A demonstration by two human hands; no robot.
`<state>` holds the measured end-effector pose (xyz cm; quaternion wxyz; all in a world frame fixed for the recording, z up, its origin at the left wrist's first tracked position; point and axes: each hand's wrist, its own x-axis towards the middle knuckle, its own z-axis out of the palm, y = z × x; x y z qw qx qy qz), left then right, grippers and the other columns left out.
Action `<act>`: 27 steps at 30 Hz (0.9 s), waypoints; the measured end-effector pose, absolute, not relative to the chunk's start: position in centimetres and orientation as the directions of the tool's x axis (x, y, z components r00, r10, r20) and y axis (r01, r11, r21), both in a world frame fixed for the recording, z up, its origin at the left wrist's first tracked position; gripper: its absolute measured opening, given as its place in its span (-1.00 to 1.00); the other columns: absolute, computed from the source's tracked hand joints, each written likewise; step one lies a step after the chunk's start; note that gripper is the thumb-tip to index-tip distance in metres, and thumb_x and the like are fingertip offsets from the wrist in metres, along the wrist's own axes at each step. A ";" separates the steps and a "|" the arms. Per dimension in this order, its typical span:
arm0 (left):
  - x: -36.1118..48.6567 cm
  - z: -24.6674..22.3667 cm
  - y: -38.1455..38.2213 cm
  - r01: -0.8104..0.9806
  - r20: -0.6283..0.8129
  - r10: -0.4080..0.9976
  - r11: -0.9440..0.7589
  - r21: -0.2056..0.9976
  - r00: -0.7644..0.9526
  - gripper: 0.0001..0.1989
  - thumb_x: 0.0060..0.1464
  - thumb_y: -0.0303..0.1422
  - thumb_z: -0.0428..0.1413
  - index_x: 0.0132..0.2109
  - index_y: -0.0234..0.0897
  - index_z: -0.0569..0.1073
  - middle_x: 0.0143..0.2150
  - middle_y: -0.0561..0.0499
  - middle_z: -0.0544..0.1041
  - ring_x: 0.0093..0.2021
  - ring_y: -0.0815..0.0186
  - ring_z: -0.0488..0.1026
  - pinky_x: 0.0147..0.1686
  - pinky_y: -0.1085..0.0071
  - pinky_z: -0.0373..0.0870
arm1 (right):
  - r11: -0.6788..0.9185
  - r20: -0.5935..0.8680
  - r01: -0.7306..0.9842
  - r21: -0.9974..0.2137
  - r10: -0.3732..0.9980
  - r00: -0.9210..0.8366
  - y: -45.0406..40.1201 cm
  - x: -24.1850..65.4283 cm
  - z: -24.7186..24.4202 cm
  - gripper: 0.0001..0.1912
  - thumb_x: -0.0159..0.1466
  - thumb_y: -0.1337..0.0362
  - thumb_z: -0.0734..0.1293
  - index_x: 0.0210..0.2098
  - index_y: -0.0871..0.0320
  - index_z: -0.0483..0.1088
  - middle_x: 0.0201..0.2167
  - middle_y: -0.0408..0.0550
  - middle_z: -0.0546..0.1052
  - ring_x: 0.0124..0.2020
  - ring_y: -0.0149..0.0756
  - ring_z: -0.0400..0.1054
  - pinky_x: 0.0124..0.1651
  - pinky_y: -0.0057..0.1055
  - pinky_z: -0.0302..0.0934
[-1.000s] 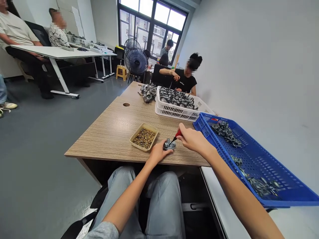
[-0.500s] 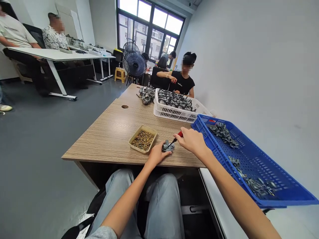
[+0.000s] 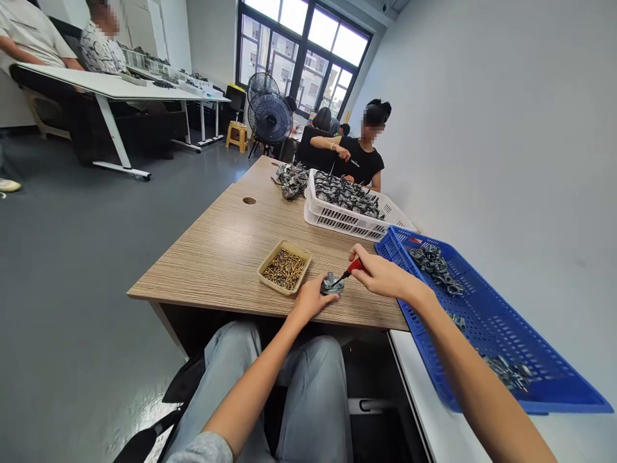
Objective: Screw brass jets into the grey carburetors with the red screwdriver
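Observation:
Near the front edge of the wood-grain table, my left hand [image 3: 310, 299] is closed around a small grey metal part [image 3: 333, 284] and steadies it on the tabletop. My right hand [image 3: 380, 271] grips a screwdriver [image 3: 355, 265] by its red handle. Its dark shaft slants down to the left, and the tip meets the metal part; whether a screw sits under the tip is too small to tell. Just left of my left hand stands a shallow cream tray [image 3: 263, 278] filled with brass-coloured screws [image 3: 285, 269].
A blue plastic crate [image 3: 501, 315] holding grey metal parts lies to the right, under my right forearm. Farther back are a white basket [image 3: 332, 222] full of dark parts and a heap of parts [image 3: 292, 180]. A co-worker [image 3: 364, 157] sits across the table.
The view has shifted slightly, moving the table things right in the picture. My right hand has turned a little on the screwdriver handle. Both hands keep their holds.

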<state>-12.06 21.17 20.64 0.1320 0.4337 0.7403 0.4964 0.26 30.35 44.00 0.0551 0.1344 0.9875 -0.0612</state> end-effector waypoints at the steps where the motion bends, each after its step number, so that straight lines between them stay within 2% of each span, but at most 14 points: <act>1: -12.1 20.6 21.2 0.509 0.237 0.774 0.126 0.851 -0.588 -0.31 0.05 -0.11 0.41 0.28 -0.20 0.47 0.04 -0.14 0.68 0.04 0.03 0.63 0.02 0.28 0.50 | 0.960 -0.151 0.251 -0.120 0.232 -0.961 30.6 0.2 44.1 -0.78 0.46 0.28 0.22 0.08 0.04 0.19 -0.02 -0.01 0.61 -0.06 -0.16 0.51 0.03 -0.32 0.24; 4: -12.1 20.6 21.2 0.502 0.237 0.774 0.118 0.857 -0.587 -0.31 0.05 -0.12 0.42 0.28 -0.20 0.47 0.04 -0.14 0.68 0.03 0.03 0.63 0.03 0.27 0.49 | 0.968 -0.204 0.222 -0.120 0.195 -0.959 31.3 -0.1 44.2 -0.77 0.44 0.33 0.24 0.05 0.03 0.19 -0.01 -0.03 0.60 -0.02 -0.19 0.50 0.02 -0.35 0.24; 8: -12.1 20.4 21.3 0.501 0.234 0.774 0.122 0.857 -0.588 -0.31 0.06 -0.12 0.41 0.29 -0.20 0.46 0.01 -0.13 0.69 0.02 0.03 0.63 0.00 0.27 0.49 | 0.963 -0.173 0.266 -0.046 0.255 -0.951 31.2 -0.8 44.2 -0.81 0.47 0.31 0.25 0.04 0.04 0.20 -0.01 -0.01 0.60 -0.06 -0.19 0.51 -0.08 -0.38 0.24; 12: -12.1 20.4 21.2 0.500 0.222 0.775 0.136 0.855 -0.592 -0.33 0.05 -0.11 0.41 0.26 -0.18 0.47 -0.01 -0.11 0.69 0.00 0.05 0.63 -0.03 0.30 0.48 | 0.931 -0.137 0.353 0.095 0.363 -0.922 29.9 -1.3 44.0 -0.84 0.52 0.20 0.22 0.05 0.08 0.21 -0.04 0.08 0.62 -0.09 -0.10 0.55 -0.20 -0.35 0.22; 15: -12.0 20.6 21.2 0.496 0.213 0.771 0.150 0.856 -0.600 -0.35 0.05 -0.10 0.41 0.23 -0.18 0.47 -0.03 -0.09 0.69 -0.03 0.06 0.63 -0.06 0.31 0.47 | 0.874 -0.074 0.420 0.244 0.449 -0.891 29.0 -1.6 43.6 -0.73 0.56 0.08 0.16 0.09 0.13 0.22 -0.09 0.15 0.63 -0.11 0.01 0.58 -0.21 -0.32 0.24; 18: -12.0 20.6 21.2 0.496 0.211 0.770 0.154 0.854 -0.603 -0.37 0.05 -0.10 0.41 0.22 -0.16 0.47 -0.05 -0.07 0.68 -0.06 0.08 0.63 -0.09 0.32 0.46 | 0.808 0.000 0.484 0.335 0.514 -0.858 28.4 -1.8 43.1 -0.61 0.57 -0.04 0.10 0.08 0.12 0.29 -0.13 0.17 0.64 -0.11 0.04 0.59 -0.17 -0.29 0.27; 21: -12.0 20.5 21.2 0.499 0.221 0.768 0.145 0.854 -0.602 -0.38 0.04 -0.11 0.41 0.20 -0.15 0.47 -0.04 -0.07 0.68 -0.06 0.09 0.62 -0.10 0.34 0.45 | 0.754 0.075 0.540 0.374 0.555 -0.828 28.1 -1.9 42.7 -0.51 0.55 -0.14 0.07 -0.01 0.09 0.39 -0.18 0.17 0.65 -0.12 0.06 0.60 -0.16 -0.27 0.29; 24: -12.1 20.5 21.3 0.496 0.217 0.769 0.146 0.856 -0.601 -0.39 0.04 -0.10 0.42 0.18 -0.17 0.47 -0.08 -0.06 0.69 -0.09 0.10 0.63 -0.13 0.35 0.43 | 0.717 0.122 0.577 0.390 0.581 -0.805 27.8 -1.8 42.4 -0.45 0.55 -0.16 0.05 -0.09 0.11 0.46 -0.22 0.19 0.64 -0.12 0.06 0.61 -0.16 -0.26 0.30; 27: -12.1 20.4 21.4 0.487 0.202 0.767 0.160 0.859 -0.609 -0.38 0.03 -0.10 0.42 0.18 -0.18 0.47 -0.13 -0.05 0.68 -0.11 0.10 0.63 -0.15 0.36 0.42 | 0.702 0.134 0.601 0.383 0.602 -0.787 27.6 -1.6 42.2 -0.46 0.56 -0.13 0.05 -0.06 0.14 0.45 -0.23 0.19 0.64 -0.13 0.04 0.61 -0.16 -0.27 0.30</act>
